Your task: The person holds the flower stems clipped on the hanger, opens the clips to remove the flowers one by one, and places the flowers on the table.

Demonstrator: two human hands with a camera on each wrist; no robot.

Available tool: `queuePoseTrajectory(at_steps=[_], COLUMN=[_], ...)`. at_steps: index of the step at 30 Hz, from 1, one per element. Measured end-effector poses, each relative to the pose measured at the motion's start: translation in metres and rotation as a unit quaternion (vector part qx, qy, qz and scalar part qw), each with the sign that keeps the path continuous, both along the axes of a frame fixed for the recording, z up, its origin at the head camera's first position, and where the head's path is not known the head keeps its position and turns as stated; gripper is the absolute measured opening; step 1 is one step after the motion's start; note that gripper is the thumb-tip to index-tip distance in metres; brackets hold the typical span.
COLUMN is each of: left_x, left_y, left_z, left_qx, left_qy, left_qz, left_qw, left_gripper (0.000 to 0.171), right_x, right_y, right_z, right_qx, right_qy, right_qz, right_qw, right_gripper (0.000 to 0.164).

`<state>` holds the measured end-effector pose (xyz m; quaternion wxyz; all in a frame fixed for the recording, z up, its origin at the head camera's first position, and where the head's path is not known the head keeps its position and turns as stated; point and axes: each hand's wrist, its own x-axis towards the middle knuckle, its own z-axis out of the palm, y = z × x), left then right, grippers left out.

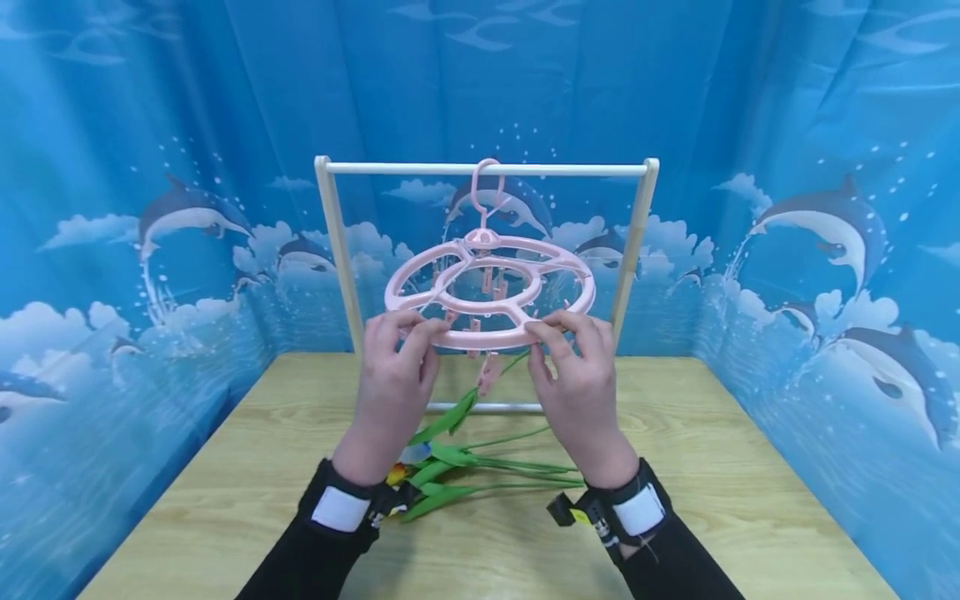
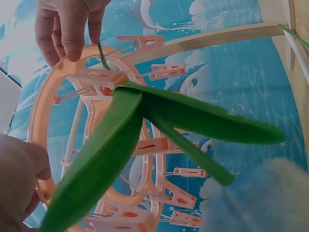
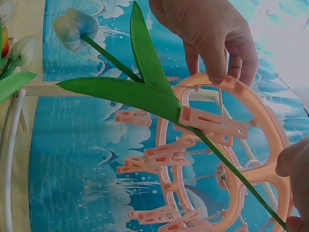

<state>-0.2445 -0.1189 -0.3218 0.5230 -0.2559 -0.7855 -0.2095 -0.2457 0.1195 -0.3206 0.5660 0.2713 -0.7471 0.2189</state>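
Observation:
A pink round clip hanger (image 1: pixel 482 337) hangs by its hook from a white rail. My left hand (image 1: pixel 393 362) pinches the near rim on the left, and my right hand (image 1: pixel 576 367) pinches it on the right. Clothespins dangle under the ring. One clothespin (image 3: pixel 215 124) grips an artificial tulip stem, its green leaves (image 3: pixel 120 96) and pale blue-white flower (image 3: pixel 73 29) hanging below the ring. The tulip's stem (image 3: pixel 241 179) slants up to the fingers of my right hand. In the left wrist view, the leaves (image 2: pixel 96 159) partly cover the ring.
Several more tulips (image 1: pixel 487 467) lie on the wooden table (image 1: pixel 705 500) below my hands, their flowers partly behind my left wrist. The rack's upright posts (image 1: pixel 341 250) stand either side of the hanger. A blue dolphin-print curtain (image 1: pixel 480 83) surrounds the table.

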Motion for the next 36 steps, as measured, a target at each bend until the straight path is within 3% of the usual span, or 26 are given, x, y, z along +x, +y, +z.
queuePoseTrajectory(at_steps=[11,18,29,36], left_x=[0.005,0.006,0.004,0.005], left_y=[0.006,0.007,0.005,0.002], left_z=[-0.001,-0.003,0.001,0.002], left_qx=[-0.042,-0.036,-0.021,-0.014], left_qy=[-0.005,-0.011,-0.008,-0.01], left_qz=[0.0,-0.001,-0.01,-0.014], left_qw=[0.9991,0.9993,0.9997,0.9998], left_gripper=[0.038,0.039,0.027,0.037], right_x=[0.003,0.004,-0.003,-0.004], right_y=[-0.006,-0.01,-0.002,0.001], right_z=[-0.001,-0.003,0.0,0.001], right_qx=[-0.003,0.011,-0.009,-0.015], right_qy=[0.009,0.012,0.008,0.009], right_qz=[0.003,-0.008,-0.014,-0.008], right_qw=[1.0,1.0,1.0,1.0], right_gripper=[0.026,0.027,0.029,0.025])
